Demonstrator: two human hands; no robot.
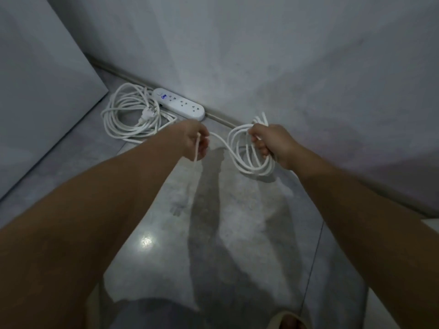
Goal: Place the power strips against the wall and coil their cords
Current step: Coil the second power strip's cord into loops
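The room is dim, and the cord's far end is hidden below the left hand (196,141), so the second strip may be out of sight. The right hand (268,143) is closed around white cord loops (251,160). The left hand pinches one strand. A white power strip (180,103) lies against the wall (261,55), its coiled cord (128,115) beside it on the floor (237,233).

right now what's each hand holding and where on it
Both hold one white cord: right hand grips the gathered loops at their top, left hand pinches the loose run leading down.
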